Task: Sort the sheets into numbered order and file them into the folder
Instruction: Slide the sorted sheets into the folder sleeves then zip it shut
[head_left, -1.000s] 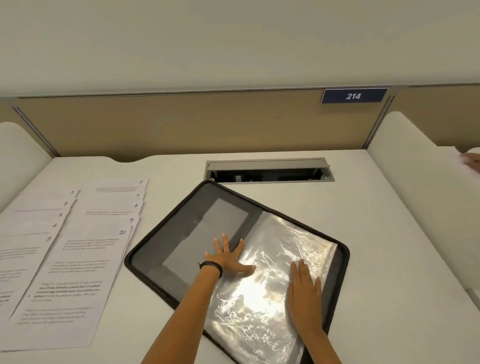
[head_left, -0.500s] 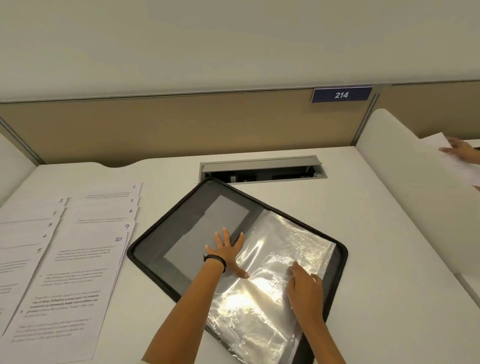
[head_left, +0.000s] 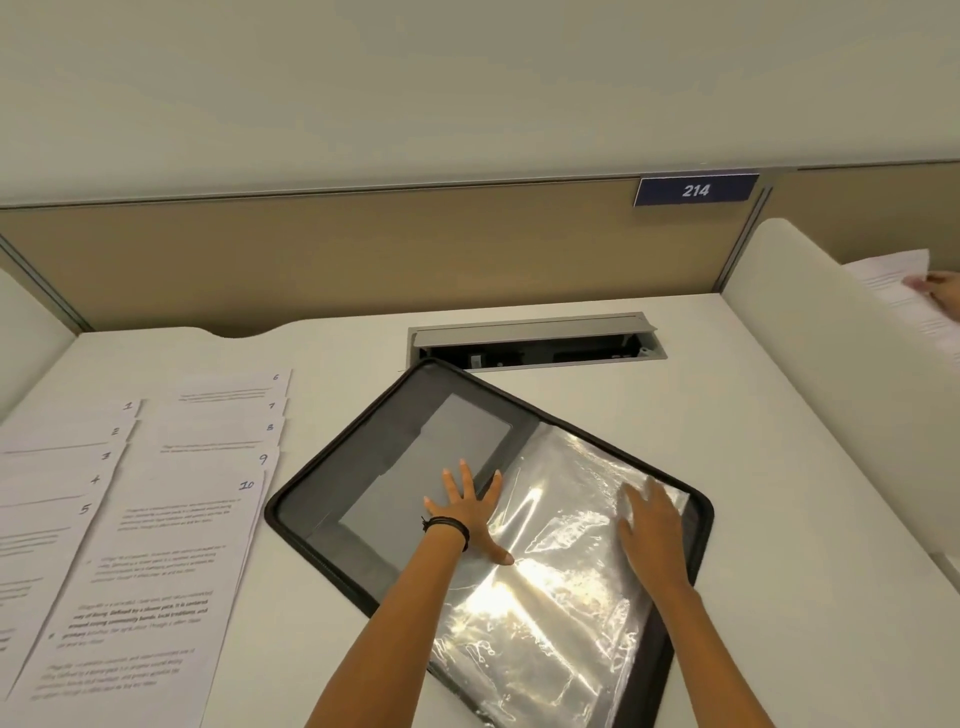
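Observation:
A black zip folder (head_left: 332, 545) lies open and turned at an angle in the middle of the desk. Its left half is a grey inner cover, its right half a stack of clear plastic sleeves (head_left: 561, 582). My left hand (head_left: 470, 512) lies flat with spread fingers across the folder's spine, the thumb on the plastic. Over the top sleeve near the folder's right edge my right hand (head_left: 652, 525) rests flat with straight fingers. White numbered sheets (head_left: 156, 561) lie fanned in two overlapping columns on the left of the desk, marked 1 to 5 and 6 to 10.
An open cable box (head_left: 535, 348) is set into the desk just behind the folder. A tan partition with a sign reading 214 (head_left: 695, 190) closes the back. White dividers stand at both sides. Beyond the right divider (head_left: 810, 364) another person's hand holds a sheet (head_left: 898, 291).
My right hand has slid up the plastic sleeve toward the folder's far right edge. My left hand has stayed flat on the spine. The other person's sheet has come further into view.

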